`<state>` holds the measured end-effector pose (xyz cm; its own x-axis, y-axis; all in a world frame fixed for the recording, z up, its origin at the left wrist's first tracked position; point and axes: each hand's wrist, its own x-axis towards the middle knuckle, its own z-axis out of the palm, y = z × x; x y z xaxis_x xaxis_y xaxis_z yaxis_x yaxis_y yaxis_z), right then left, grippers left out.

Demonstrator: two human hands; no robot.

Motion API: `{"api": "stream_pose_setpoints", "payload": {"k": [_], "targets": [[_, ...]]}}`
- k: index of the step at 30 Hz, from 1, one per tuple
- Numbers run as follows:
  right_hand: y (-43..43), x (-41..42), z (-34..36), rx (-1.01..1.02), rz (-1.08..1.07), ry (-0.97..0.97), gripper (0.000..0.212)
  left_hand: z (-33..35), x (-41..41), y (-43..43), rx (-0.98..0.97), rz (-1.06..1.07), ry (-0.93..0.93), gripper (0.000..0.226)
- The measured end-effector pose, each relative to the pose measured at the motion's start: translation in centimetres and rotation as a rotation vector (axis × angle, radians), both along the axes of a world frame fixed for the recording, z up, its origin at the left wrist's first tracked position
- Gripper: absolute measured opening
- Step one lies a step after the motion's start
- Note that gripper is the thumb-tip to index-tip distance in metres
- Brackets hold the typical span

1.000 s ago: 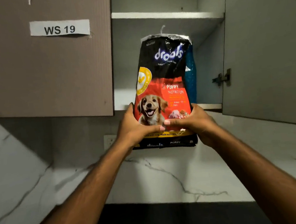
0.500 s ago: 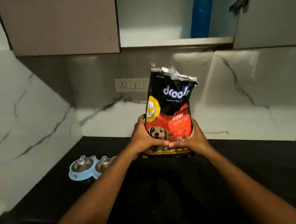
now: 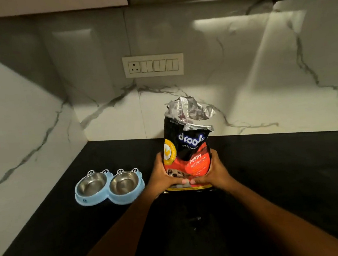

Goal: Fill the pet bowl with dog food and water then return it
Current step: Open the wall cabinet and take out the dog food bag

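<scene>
A black and red dog food bag (image 3: pixel 187 146) stands upright on the black counter (image 3: pixel 273 179), its silver top torn open and crumpled. My left hand (image 3: pixel 162 178) grips its lower left side and my right hand (image 3: pixel 212 173) grips its lower right side, fingertips meeting at the front. To the left of the bag lies a light blue double pet bowl (image 3: pixel 108 196) with two steel cups, both looking empty.
A white marble backsplash rises behind the counter and along the left wall. A switch panel with a socket (image 3: pixel 153 66) sits on the wall above the bag. Cabinet undersides (image 3: pixel 46 5) run along the top edge.
Both hands carried the bag down out of the upper cabinet to the counter beside the bowl. The view tilted down, so the cabinet is almost out of sight.
</scene>
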<state>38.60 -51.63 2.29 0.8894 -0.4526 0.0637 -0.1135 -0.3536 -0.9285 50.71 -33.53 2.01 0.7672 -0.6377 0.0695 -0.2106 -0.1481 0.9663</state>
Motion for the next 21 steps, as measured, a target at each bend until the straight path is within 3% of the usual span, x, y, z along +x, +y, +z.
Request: {"api": "stream_pose_setpoints", "payload": {"k": [7,18,21], "targets": [[0.7,2.9,-4.5,0.051,-0.077,-0.021,0.116,-4.5,4.0,-0.4,0.017,-0.062,0.023,0.1],[0.4,2.9,-6.9,0.084,-0.068,-0.032,0.124,-7.1,4.5,-0.4,0.002,-0.064,0.003,0.118],[0.6,2.3,-7.2,0.068,-0.065,-0.024,0.124,-7.2,3.8,-0.4,-0.032,-0.06,-0.013,0.111]]}}
